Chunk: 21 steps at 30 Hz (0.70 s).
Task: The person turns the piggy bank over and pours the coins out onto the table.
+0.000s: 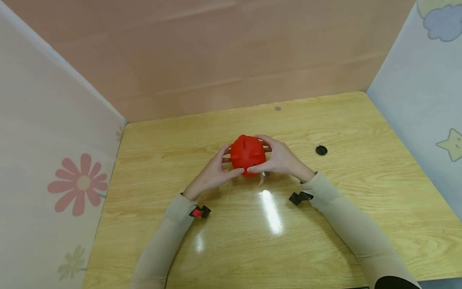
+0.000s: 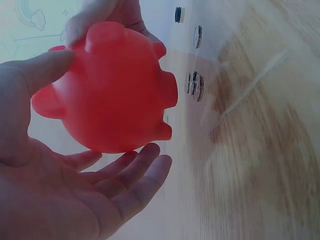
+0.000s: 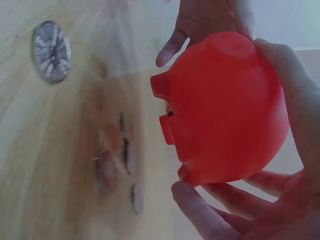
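Note:
A red piggy bank (image 1: 247,152), with a slot along its back, is held between both hands at the middle of the table. My left hand (image 1: 215,170) grips its left side, thumb on the snout end and fingers behind. From the opposite side my right hand (image 1: 281,157) grips it likewise. Its stubby feet stand clear of the wood in the wrist views. Several coins lie beneath and around it: a large silver one (image 3: 51,52), a reddish-looking one (image 3: 106,171) in the right wrist view, and a small cluster of coins (image 2: 198,87) in the left wrist view.
A black round plug (image 1: 321,150) lies on the wooden table (image 1: 361,192) to the right. Near the back edge is a small round disc (image 1: 277,108), perhaps a coin. Walls close off the left side, back and right side.

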Tool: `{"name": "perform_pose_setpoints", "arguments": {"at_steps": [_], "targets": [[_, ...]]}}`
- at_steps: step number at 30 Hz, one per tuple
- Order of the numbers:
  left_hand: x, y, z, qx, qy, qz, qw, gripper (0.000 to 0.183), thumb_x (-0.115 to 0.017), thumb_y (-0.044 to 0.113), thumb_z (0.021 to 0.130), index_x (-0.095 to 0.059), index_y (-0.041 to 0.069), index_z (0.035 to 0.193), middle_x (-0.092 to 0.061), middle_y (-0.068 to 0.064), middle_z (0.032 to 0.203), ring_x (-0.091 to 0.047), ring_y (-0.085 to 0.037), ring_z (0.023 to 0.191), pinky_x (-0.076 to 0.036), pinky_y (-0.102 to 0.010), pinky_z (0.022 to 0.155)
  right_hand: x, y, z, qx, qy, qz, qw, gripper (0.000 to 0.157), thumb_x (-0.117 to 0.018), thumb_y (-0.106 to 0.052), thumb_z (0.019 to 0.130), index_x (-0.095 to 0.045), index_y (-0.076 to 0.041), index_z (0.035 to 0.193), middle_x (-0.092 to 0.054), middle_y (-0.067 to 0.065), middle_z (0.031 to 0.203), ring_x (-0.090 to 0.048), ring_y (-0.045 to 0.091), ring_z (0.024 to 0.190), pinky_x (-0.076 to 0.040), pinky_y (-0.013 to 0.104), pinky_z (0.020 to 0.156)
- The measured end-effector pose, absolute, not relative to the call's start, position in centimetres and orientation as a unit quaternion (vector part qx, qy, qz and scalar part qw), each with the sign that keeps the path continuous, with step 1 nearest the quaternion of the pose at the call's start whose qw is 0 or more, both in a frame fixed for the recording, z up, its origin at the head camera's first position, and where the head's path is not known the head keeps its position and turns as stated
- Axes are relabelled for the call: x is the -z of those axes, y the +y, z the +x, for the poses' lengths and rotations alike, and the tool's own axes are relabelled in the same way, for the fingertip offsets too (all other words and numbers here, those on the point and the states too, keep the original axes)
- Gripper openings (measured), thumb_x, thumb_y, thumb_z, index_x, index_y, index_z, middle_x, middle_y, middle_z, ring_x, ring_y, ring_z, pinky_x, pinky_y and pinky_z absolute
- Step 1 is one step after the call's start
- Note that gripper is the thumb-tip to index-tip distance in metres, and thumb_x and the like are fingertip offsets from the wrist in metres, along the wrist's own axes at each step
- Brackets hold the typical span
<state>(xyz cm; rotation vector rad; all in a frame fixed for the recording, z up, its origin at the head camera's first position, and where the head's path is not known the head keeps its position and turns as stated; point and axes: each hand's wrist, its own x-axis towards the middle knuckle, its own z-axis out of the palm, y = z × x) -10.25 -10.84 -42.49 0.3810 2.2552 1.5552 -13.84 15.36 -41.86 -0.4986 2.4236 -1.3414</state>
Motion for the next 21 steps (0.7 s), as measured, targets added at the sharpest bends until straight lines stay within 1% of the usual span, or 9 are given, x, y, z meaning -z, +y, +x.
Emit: {"name": "perform_pose_setpoints", "arguments": {"at_steps": [3,7,9,10,12,14,17,19,21], "targets": [[42.2,-10.9,-10.0,-0.549,0.803,0.150,0.177,0.095,-0.085,0.033,0.092,-0.028,0.026,0.168,-0.044,0.001,0.163,-0.055,-0.032,0.141,-0.052,-0.055,0.114,41.2,15.7,-13.8,0.465,0.843,-0.204,0.175,0.100,-0.097,-0.040,0.076,-0.046,-0.017,0.159,-0.063,0.006,0.145,-0.063,0.034,0.130,-0.062,0.051,0.096],[41.4,-10.9,-9.6,-0.537,0.805,0.188,0.169,0.100,-0.087,0.039,0.089,-0.027,0.027,0.168,-0.045,0.004,0.162,-0.053,-0.030,0.140,-0.052,-0.057,0.112,40.5,16.5,-14.2,0.486,0.810,-0.248,0.216,0.097,-0.097,-0.025,0.076,-0.046,-0.009,0.157,-0.063,0.012,0.145,-0.064,0.038,0.127,-0.064,0.050,0.093],[41.1,-10.8,-9.4,-0.520,0.817,0.195,0.159,0.102,-0.086,0.042,0.089,-0.025,0.025,0.169,-0.043,0.003,0.164,-0.051,-0.031,0.143,-0.052,-0.057,0.113,40.5,16.7,-14.6,0.459,0.830,-0.249,0.193,0.097,-0.096,-0.030,0.075,-0.047,-0.010,0.156,-0.066,0.012,0.142,-0.067,0.037,0.124,-0.065,0.048,0.091],[41.1,-10.8,-9.4,-0.514,0.822,0.191,0.156,0.101,-0.085,0.044,0.090,-0.024,0.024,0.169,-0.041,0.002,0.165,-0.051,-0.031,0.144,-0.051,-0.057,0.113,40.5,16.7,-14.8,0.452,0.840,-0.238,0.184,0.097,-0.096,-0.033,0.075,-0.047,-0.010,0.156,-0.066,0.013,0.141,-0.067,0.037,0.123,-0.065,0.049,0.092],[41.2,-10.8,-9.5,-0.507,0.828,0.177,0.159,0.099,-0.082,0.043,0.093,-0.023,0.021,0.170,-0.039,-0.001,0.168,-0.050,-0.033,0.147,-0.050,-0.057,0.115,40.9,16.8,-15.3,0.449,0.852,-0.201,0.180,0.096,-0.094,-0.037,0.079,-0.045,-0.010,0.158,-0.065,0.015,0.143,-0.068,0.038,0.124,-0.063,0.051,0.095],[41.4,-10.8,-9.5,-0.500,0.833,0.166,0.168,0.098,-0.080,0.043,0.095,-0.022,0.020,0.170,-0.037,-0.005,0.170,-0.048,-0.034,0.149,-0.048,-0.057,0.118,41.1,16.9,-15.5,0.438,0.868,-0.162,0.171,0.098,-0.092,-0.042,0.080,-0.044,-0.011,0.159,-0.065,0.016,0.144,-0.068,0.039,0.125,-0.062,0.053,0.097],[41.6,-10.8,-9.7,-0.508,0.826,0.161,0.183,0.095,-0.079,0.040,0.097,-0.022,0.020,0.170,-0.037,-0.008,0.170,-0.048,-0.036,0.149,-0.048,-0.059,0.117,41.1,17.0,-15.5,0.472,0.851,-0.129,0.191,0.099,-0.091,-0.036,0.083,-0.040,-0.007,0.162,-0.061,0.022,0.148,-0.065,0.044,0.129,-0.059,0.059,0.103],[41.7,-10.8,-9.8,-0.508,0.826,0.167,0.181,0.094,-0.078,0.039,0.097,-0.023,0.020,0.170,-0.037,-0.008,0.170,-0.049,-0.037,0.149,-0.048,-0.059,0.117,41.0,17.0,-15.3,0.454,0.866,-0.120,0.173,0.103,-0.094,-0.042,0.079,-0.041,-0.009,0.161,-0.063,0.019,0.147,-0.067,0.041,0.128,-0.060,0.057,0.101],[41.7,-10.7,-9.9,-0.510,0.824,0.169,0.179,0.092,-0.078,0.038,0.098,-0.025,0.021,0.170,-0.039,-0.006,0.168,-0.050,-0.036,0.148,-0.049,-0.059,0.116,40.9,17.0,-15.2,0.469,0.857,-0.119,0.175,0.102,-0.093,-0.039,0.080,-0.041,-0.009,0.162,-0.063,0.020,0.147,-0.067,0.042,0.127,-0.060,0.058,0.101]]}}
